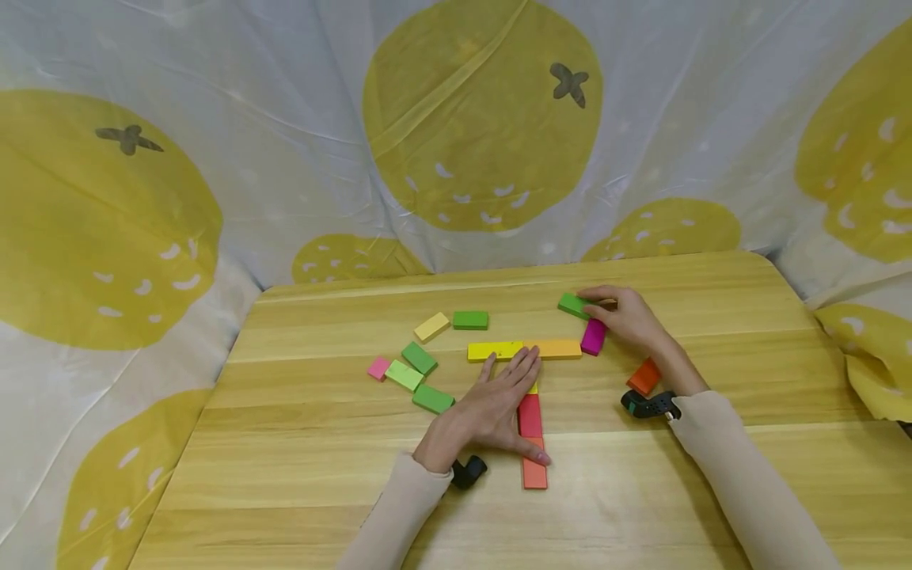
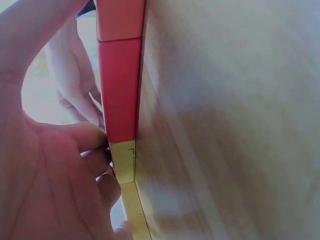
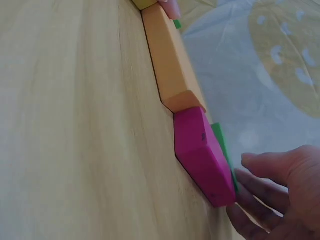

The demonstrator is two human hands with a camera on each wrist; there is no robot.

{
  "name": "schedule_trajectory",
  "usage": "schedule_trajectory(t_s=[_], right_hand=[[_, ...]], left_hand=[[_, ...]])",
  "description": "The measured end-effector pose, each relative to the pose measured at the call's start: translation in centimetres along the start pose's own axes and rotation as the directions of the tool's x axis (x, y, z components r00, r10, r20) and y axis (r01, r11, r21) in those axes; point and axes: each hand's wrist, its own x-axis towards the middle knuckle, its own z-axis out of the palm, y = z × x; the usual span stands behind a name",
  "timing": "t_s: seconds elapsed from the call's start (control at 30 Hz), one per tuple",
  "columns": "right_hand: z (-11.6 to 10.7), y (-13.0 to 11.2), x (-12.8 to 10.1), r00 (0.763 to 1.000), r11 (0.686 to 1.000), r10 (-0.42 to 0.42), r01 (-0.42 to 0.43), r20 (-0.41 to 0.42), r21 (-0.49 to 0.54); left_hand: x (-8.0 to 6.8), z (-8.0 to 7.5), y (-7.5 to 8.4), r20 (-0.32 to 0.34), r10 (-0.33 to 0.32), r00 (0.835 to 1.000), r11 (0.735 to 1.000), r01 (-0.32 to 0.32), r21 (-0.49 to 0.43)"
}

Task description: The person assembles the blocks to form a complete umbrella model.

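- A person's left hand lies flat and released on a pale wooden desk, fingers straight, covering the joint of a T made of smooth painted blocks.
- Just beyond those fingertips runs the crossbar: a yellow block set end to end with an orange-yellow block.
- Beside the left thumb, the stem runs toward the wrist: a red block, then an orange block. The left wrist view shows the red block's matte face pressed against the curled-in knuckles.
- The right hand pinches a dark green block at its fingertips, thumb and fingers grasping one end.
- A magenta block lies flat against the right hand's palm side, its corner touching the orange-yellow block's end; the right wrist view shows its bevelled edges.
- A red-orange block sits beside the right wrist.
- Left of the left hand lie loose rectangular blocks: three green blocks, a pink block, a pale yellow block.
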Motion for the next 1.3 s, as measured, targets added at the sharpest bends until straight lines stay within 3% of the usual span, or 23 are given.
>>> schedule_trajectory(t_s=[0.2, 0.3, 0.5, 0.6, 0.8, 0.9, 1.0, 1.13, 1.3], right_hand=[[-1.2, 0.6, -2.1, 1.0, 0.999, 0.021, -0.021, -0.008, 0.027], [-2.3, 0.9, -3.5, 1.0, 1.0, -0.007, 0.007, 0.009, 0.009], [-4.5, 2.3, -5.8, 0.989, 0.999, -0.049, 0.051, 0.143, -0.012], [-5.2, 3.1, -6.4, 0.971, 0.998, -0.063, 0.063, 0.233, 0.007], [-5.9, 4.1, -7.1, 0.907, 0.984, -0.155, 0.107, 0.391, 0.142], [-6.1, 4.3, -7.3, 0.875, 0.971, -0.221, 0.156, 0.43, 0.181], [-6.1, 4.2, -7.3, 0.865, 0.969, -0.235, 0.173, 0.444, 0.176], [-5.9, 3.5, -7.3, 0.902, 0.982, -0.186, 0.165, 0.389, 0.088], [-5.3, 3.0, -6.9, 0.973, 0.984, -0.13, 0.15, 0.188, -0.099]], left_hand=[[0.0, 0.0, 0.0, -0.013, 0.009, 1.0, 1.0, -0.009, 0.009], [0.0, 0.0, 0.0, -0.014, 0.011, 1.0, 1.0, -0.011, 0.003], [0.0, 0.0, 0.0, -0.014, 0.007, 1.0, 1.0, -0.007, 0.008], [-0.1, 0.1, -0.1, -0.009, 0.002, 1.0, 1.0, -0.002, 0.001], [0.0, 0.2, -0.2, 0.0, 0.002, 1.0, 1.0, -0.002, 0.0], [0.1, 0.2, -0.2, 0.001, 0.004, 1.0, 1.0, -0.004, 0.001], [0.0, 0.2, -0.1, 0.001, 0.004, 1.0, 1.0, -0.004, -0.001], [0.0, 0.2, -0.1, -0.002, 0.005, 1.0, 1.0, -0.005, 0.002], [0.0, 0.2, -0.1, -0.002, 0.004, 1.0, 1.0, -0.004, 0.005]])
